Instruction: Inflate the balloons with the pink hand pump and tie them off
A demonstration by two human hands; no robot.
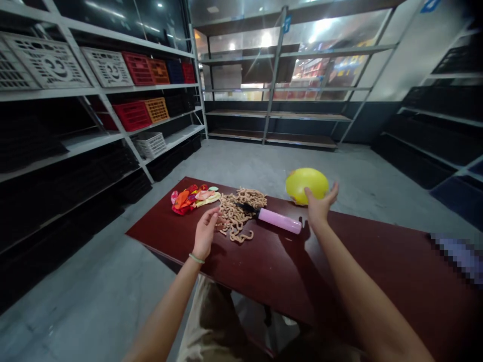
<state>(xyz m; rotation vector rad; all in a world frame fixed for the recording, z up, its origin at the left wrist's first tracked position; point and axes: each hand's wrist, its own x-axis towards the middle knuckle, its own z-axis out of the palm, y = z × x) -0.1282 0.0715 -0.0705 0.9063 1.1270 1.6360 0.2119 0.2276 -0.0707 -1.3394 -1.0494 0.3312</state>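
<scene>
The right hand [319, 206] is pressing its spread, open fingers against the near side of a yellow balloon [306, 185], which is sitting at the far edge of the worktop [339, 281], directly beyond that hand and touching it; the hand is cupping rather than clamping it. The balloon is inflated, smooth and glossy, a slightly flattened oval with its long axis running along the far edge. The left hand [206, 232] is hovering loosely half-curled, holding nothing, just beside a tangled heap of tan, ropy loops [238, 211] that look matte and knobbly. Between the two hands, a pink pump [278, 220] is lying on its side, its smooth plastic cylinder angled across the worktop. Near the far left corner, a small pile of limp, uninflated balloons [190, 197] is resting, red, orange and pale.
</scene>
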